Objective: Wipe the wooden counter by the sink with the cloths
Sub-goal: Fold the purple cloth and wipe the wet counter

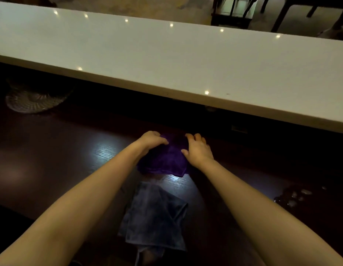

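Note:
A purple cloth (165, 160) lies bunched on the dark wooden counter (61, 150), under the white upper ledge. My left hand (150, 140) presses on the cloth's far left part with curled fingers. My right hand (197, 150) rests on its right edge, fingers bent over the fabric. A folded grey-blue cloth (155, 215) lies flat on the counter nearer to me, between my forearms, with no hand on it.
A long white ledge (166, 60) overhangs the back of the counter. A wire-mesh basket (32, 100) sits in the dark at the far left. A wet patch with droplets (295, 196) shines on the wood at the right. Chair legs stand beyond the ledge.

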Motion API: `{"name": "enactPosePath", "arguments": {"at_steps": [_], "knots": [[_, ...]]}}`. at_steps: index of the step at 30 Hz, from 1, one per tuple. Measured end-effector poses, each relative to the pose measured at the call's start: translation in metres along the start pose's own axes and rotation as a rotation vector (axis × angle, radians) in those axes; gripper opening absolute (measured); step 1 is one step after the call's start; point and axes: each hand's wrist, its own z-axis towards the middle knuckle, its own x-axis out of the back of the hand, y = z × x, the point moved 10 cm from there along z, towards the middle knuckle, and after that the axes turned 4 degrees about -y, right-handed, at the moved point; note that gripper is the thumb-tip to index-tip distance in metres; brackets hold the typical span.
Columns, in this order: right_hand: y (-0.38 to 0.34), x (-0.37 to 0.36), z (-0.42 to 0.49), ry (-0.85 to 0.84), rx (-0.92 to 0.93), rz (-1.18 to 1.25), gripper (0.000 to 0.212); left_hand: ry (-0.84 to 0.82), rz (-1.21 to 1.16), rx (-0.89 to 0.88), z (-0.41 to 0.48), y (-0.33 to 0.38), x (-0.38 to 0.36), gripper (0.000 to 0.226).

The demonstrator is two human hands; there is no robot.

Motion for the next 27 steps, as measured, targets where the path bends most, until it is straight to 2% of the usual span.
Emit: {"name": "enactPosePath", "arguments": {"at_steps": [2, 4, 8, 11, 15, 19, 21, 24, 27], "knots": [[0.002, 0.002, 0.002, -0.002, 0.012, -0.024, 0.07, -0.069, 0.077, -0.093, -0.012, 0.019, -0.011, 0.02], [0.004, 0.004, 0.002, -0.017, 0.051, 0.0, 0.069, -0.12, 0.185, -0.192, -0.026, 0.036, -0.02, 0.008], [0.011, 0.019, -0.009, 0.041, 0.147, 0.17, 0.035, -0.284, 0.314, -0.382, -0.057, 0.063, -0.04, 0.013], [0.025, 0.029, -0.026, 0.045, 0.163, 0.321, 0.016, -0.33, 0.357, -0.453, -0.073, 0.076, -0.046, 0.015], [0.038, 0.039, -0.055, 0.007, 0.206, 0.511, 0.018, -0.394, 0.386, -0.544, -0.096, 0.093, -0.06, 0.024], [0.046, 0.045, -0.078, -0.057, 0.26, 0.344, 0.018, -0.42, 0.415, -0.645, -0.118, 0.114, -0.073, 0.023], [0.059, 0.059, -0.093, -0.005, 0.255, 0.409, 0.014, -0.399, 0.398, -0.698, -0.127, 0.127, -0.076, 0.023], [0.084, 0.088, -0.128, 0.191, 0.231, 0.636, 0.008, -0.349, 0.322, -0.768, -0.138, 0.146, -0.081, 0.022], [0.102, 0.108, -0.167, 0.394, 0.224, 0.56, 0.008, -0.291, 0.39, -0.813, -0.143, 0.156, -0.096, 0.02]]}}
